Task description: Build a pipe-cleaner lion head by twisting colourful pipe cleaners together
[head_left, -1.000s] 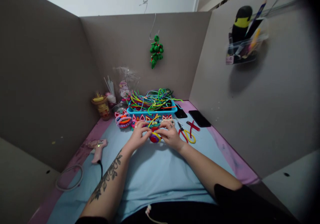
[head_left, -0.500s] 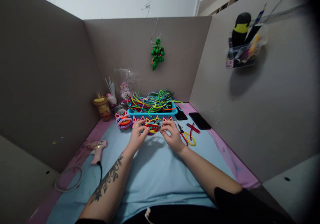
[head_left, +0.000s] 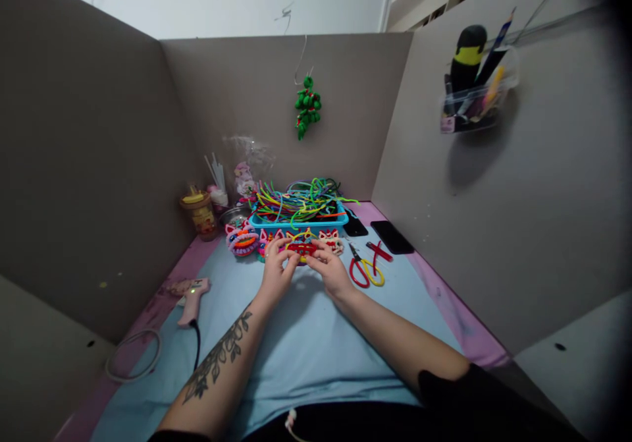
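Observation:
Between my hands is a red, yellow and teal pipe-cleaner animal head (head_left: 302, 249), held just above the blue cloth. My left hand (head_left: 278, 268) pinches its left side with thumb and fingers. From the other side, my right hand (head_left: 332, 271) grips its right edge, fingertips closed on it. Behind them stands a row of similar fuzzy heads: an orange and purple one (head_left: 242, 240), a pink one (head_left: 267, 243) and a cream and red one (head_left: 330, 240). My fingers partly cover the held head and the pink one.
A blue tray (head_left: 271, 225) heaped with coloured pipe cleaners stands behind the heads. To the right lie scissors (head_left: 366, 273), a red-handled tool (head_left: 379, 252) and two phones, one a black phone (head_left: 392, 237). A pink glue gun (head_left: 194, 302) with its cord lies left.
My right hand has moved left and closed onto the right side of the pipe-cleaner head. My left hand stays on its left side. The view has shifted slightly.

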The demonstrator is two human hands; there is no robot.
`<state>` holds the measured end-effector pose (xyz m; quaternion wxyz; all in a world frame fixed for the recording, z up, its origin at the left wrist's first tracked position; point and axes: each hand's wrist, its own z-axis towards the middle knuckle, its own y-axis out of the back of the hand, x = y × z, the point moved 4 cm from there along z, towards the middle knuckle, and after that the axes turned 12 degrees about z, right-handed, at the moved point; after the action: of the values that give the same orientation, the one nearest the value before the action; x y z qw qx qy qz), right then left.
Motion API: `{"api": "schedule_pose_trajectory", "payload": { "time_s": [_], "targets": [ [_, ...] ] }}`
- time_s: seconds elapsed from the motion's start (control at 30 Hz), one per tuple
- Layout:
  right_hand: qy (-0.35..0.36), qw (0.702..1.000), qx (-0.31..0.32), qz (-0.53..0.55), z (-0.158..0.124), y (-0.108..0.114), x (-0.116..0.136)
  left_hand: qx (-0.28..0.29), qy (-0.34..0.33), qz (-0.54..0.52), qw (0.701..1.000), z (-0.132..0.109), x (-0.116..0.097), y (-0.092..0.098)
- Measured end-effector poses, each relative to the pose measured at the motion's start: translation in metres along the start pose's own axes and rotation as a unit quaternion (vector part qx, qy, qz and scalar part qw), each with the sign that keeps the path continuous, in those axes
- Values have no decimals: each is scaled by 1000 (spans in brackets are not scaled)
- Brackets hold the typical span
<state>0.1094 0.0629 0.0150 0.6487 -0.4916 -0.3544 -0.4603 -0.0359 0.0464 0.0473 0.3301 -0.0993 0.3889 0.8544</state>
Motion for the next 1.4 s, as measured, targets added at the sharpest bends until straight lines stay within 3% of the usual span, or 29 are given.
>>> {"api": "schedule_pose_trajectory", "payload": {
  "time_s": [0.13,0.47,0.63,0.77,0.93,1.1,1.23,1.4],
  "targets": [
    [-5,1000,2,30,0,-1,2,7,14,-11,1000,0,1,0],
    [70,996,-27,-44,4,-1,-4,12,25,-13,1000,-1,-8,3],
    [47,997,-3,-53,5,1,-6,-6,48,-28,998,0,-2,6],
    [29,999,19,25,6,3,-6,0,102,-77,992,3,10,6],
    [35,987,-104,118,17,26,-4,-23,194,-194,961,2,36,0],
    [-55,968,-172,173,25,45,-12,11,315,-316,895,-2,47,-11],
    [-76,966,-148,200,26,41,-14,44,381,-379,842,-4,41,-12],
    [-9,995,-52,86,20,27,-5,70,392,-383,833,-5,34,-11]
  ]
}}
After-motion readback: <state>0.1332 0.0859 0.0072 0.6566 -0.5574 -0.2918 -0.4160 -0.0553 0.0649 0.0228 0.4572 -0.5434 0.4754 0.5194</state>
